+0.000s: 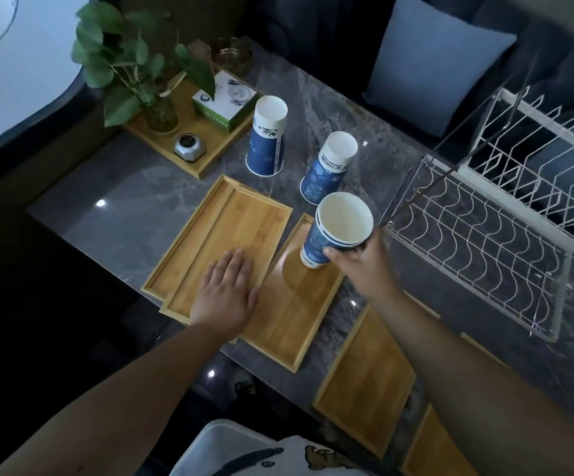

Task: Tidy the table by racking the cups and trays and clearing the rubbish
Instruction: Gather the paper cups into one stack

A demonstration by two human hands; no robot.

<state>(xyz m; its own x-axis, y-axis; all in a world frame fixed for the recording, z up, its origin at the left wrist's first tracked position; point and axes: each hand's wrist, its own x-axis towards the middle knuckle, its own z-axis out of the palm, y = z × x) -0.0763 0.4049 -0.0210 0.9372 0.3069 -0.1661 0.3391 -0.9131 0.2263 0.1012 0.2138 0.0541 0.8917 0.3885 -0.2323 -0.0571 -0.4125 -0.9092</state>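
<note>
My right hand [357, 261] grips a blue paper cup [338, 228], mouth up and tilted, just above a bamboo tray [289, 321]; a second cup seems nested in it. My left hand [225, 293] lies flat, fingers together, on the upper of two stacked bamboo trays [223, 235]. Two more blue paper cups stand upside down on the grey marble table [113, 197]: one [267, 137] further back, one [330, 168] nearer. A white wire rack [505, 214] stands empty at the right. Further bamboo trays [364, 383] lie near the front edge under my right forearm.
At the back left a wooden tray [206, 159] holds a potted plant [141, 73], a green-and-white box [225, 99] and a small silver object [189, 149]. A glass ashtray [232, 55] sits behind it. A dark sofa with a blue cushion [436, 63] runs along the far side.
</note>
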